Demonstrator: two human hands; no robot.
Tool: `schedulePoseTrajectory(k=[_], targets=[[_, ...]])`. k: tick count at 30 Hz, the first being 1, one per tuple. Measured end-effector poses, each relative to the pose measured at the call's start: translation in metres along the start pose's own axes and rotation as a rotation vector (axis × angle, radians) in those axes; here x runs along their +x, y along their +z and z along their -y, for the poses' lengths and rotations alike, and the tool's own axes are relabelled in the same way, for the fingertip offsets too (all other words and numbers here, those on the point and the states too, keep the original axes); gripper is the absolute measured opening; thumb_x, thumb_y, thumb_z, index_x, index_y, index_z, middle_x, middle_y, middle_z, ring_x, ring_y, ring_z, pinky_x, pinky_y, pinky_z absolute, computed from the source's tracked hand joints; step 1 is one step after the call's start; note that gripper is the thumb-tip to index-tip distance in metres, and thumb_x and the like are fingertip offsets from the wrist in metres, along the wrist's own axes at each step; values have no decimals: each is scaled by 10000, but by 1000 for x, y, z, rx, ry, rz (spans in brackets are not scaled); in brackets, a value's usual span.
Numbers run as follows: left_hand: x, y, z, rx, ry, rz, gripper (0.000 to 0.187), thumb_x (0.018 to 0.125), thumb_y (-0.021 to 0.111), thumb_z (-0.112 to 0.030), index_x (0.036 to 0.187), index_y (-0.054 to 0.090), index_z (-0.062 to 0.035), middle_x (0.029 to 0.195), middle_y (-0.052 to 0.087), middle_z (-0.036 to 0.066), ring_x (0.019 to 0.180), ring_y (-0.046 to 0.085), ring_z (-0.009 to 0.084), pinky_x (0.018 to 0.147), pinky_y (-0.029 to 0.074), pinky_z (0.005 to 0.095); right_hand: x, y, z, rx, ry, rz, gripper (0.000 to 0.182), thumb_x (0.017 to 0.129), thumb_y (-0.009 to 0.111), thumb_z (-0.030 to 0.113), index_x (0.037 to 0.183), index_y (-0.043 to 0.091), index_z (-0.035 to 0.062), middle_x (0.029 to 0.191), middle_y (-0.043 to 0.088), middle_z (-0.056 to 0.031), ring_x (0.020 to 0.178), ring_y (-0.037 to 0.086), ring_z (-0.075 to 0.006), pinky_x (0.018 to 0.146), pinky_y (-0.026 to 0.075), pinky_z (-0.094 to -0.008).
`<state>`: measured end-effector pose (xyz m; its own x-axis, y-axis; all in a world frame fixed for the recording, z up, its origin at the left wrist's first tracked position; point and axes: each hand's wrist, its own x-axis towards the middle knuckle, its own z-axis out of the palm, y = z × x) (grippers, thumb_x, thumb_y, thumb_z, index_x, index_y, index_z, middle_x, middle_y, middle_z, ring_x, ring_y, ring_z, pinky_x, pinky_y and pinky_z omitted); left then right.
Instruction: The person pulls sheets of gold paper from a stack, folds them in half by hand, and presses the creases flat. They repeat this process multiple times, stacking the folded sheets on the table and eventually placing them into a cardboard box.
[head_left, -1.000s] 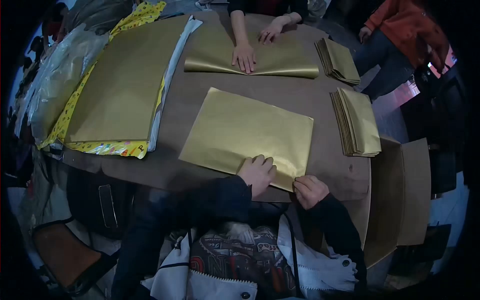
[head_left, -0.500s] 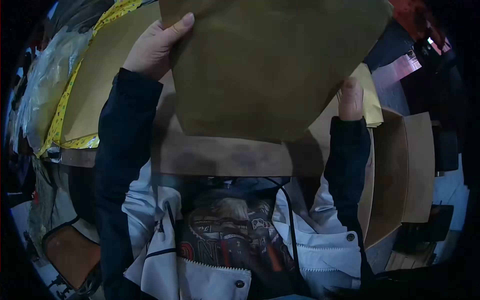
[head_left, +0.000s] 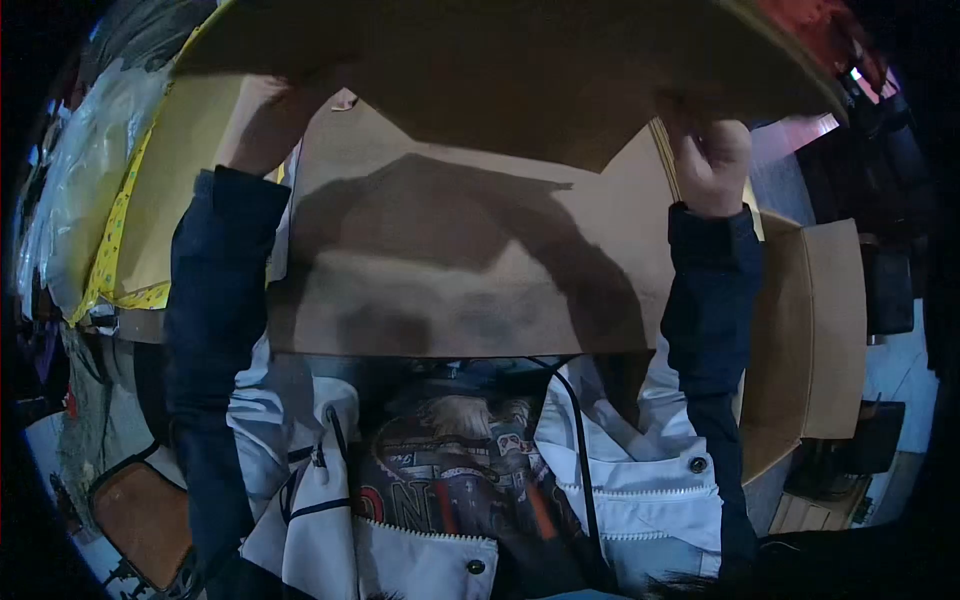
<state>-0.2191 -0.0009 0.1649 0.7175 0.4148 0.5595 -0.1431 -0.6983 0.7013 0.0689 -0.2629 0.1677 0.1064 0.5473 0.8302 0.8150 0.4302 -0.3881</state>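
A large brown paper sheet [head_left: 520,80] is raised over the work surface, spanning the top of the view with its dark underside towards me. My left hand [head_left: 270,120] is closed at its left part, the fingers mostly hidden by the sheet and shadow. At the right part, my right hand [head_left: 714,165] grips from below with curled fingers, their tips out of sight. Beneath the sheet lies the brown cardboard-like tabletop [head_left: 470,300], marked by the shadows of my arms and the sheet.
To the left lies a brown panel with yellow patterned edging [head_left: 120,235], beside crumpled clear plastic [head_left: 95,170]. An open cardboard box [head_left: 835,340] stands right of the table. A brown-seated chair [head_left: 145,520] is at lower left.
The brown sheet has gone up and tilted, showing more of its width and uncovering more tabletop. My left hand has shifted left and down, my right hand slightly right and up.
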Motion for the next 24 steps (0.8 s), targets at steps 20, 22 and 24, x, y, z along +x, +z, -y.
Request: schedulePoseTrajectory(k=[20,22,24], targets=[[-220,89,1,638,38,876,797,729,708,-473,1395,388,-174,1516,256,152,1409,226,351,1067,237,622,-210,1,52,-310,143,1133,454,824,597,187,1275,548,220,1463,370,-146,1367,333,-344,1020,285,-661],[-191,81,0,655,-52,932,931,667,735,-521,1423,336,-153,1525,218,165,1419,188,355,1074,218,625,-222,1,48,-351,121,1144,424,878,524,266,1302,526,246,1475,356,-140,1370,332,-335,1040,243,-660],[-175,79,11,628,-104,996,1242,487,811,-611,1459,255,-75,1532,155,212,1436,113,362,1089,183,629,-230,0,45,-370,104,1144,431,877,526,268,1307,520,253,1478,353,-137,1372,328,-337,1042,234,-663]])
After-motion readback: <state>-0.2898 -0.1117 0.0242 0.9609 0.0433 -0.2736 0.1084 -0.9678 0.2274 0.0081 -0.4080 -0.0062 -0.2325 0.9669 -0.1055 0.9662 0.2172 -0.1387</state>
